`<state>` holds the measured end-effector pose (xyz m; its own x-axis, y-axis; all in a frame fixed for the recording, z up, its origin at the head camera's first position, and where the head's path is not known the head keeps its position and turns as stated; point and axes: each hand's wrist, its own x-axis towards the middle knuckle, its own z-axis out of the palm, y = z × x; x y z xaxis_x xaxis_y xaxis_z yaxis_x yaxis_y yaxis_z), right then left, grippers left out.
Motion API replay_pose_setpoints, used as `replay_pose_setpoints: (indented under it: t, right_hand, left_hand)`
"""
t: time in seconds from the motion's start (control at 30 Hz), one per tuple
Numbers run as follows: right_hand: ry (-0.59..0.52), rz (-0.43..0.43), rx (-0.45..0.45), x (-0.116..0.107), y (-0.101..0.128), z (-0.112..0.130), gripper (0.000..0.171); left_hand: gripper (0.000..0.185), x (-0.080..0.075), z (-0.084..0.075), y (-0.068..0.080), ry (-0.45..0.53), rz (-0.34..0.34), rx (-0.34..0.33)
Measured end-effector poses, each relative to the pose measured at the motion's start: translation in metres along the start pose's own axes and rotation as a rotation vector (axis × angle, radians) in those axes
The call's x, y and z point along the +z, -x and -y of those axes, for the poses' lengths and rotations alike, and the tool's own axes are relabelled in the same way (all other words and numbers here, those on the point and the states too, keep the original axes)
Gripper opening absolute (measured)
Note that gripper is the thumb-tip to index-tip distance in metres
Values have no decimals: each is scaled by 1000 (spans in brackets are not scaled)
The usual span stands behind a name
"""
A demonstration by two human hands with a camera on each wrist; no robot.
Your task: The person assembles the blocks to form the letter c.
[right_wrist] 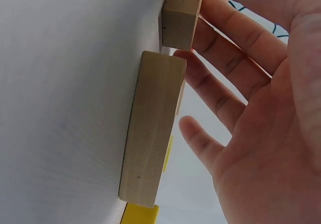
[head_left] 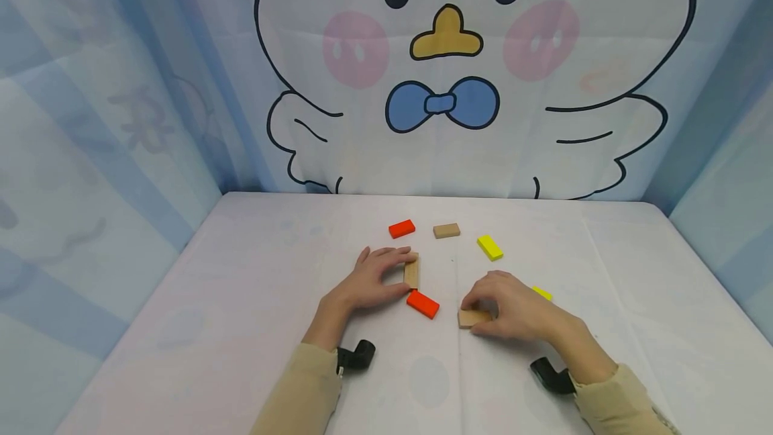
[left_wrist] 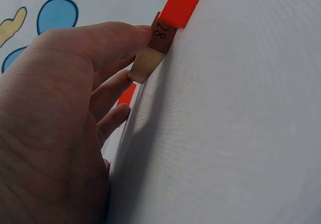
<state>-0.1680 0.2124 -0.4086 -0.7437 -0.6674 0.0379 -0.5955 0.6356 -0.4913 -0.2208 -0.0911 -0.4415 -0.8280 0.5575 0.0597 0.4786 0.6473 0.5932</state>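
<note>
Both forearms, in beige sleeves, are laid on the white-covered counter [head_left: 241,301] and angled inward toward a red block [head_left: 423,304] lying flat near the middle, which serves here as the landmark. The left hand [head_left: 371,280] is set just left of and slightly behind the red block, palm down and wrist low, with its fingers curled round a plain wooden block [head_left: 412,270] that stands on its long edge; the index finger is pressed over the far end and the thumb against the near end, so the block is clamped between them. In the left wrist view that block's [left_wrist: 150,50] near end is seen touching the red block [left_wrist: 183,3], with the number 28 printed on it. The right hand [head_left: 513,307] is placed to the right of the red block, knuckles arched, its fingers and thumb closed on a second wooden block [head_left: 474,317] lying on the counter. In the right wrist view the fingers [right_wrist: 235,43] are seen bent over wooden blocks [right_wrist: 153,148] from the far side. Behind the red block, well apart, an orange-red block [head_left: 401,228], a tan block [head_left: 446,230] and a yellow block [head_left: 490,247] are laid in a row; another yellow block [head_left: 542,293] is partly hidden behind the right hand.
</note>
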Motion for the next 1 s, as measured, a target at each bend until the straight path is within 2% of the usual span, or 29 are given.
replay_pose_setpoints:
  t: [0.53, 1.0]
  right_hand:
    - [15, -18, 19, 5, -4, 2, 24]
    - [41, -63, -20, 10, -7, 3, 23]
  left_hand:
    - [54, 2, 2, -2, -6, -1, -10]
    - [54, 3, 1, -2, -3, -3, -15]
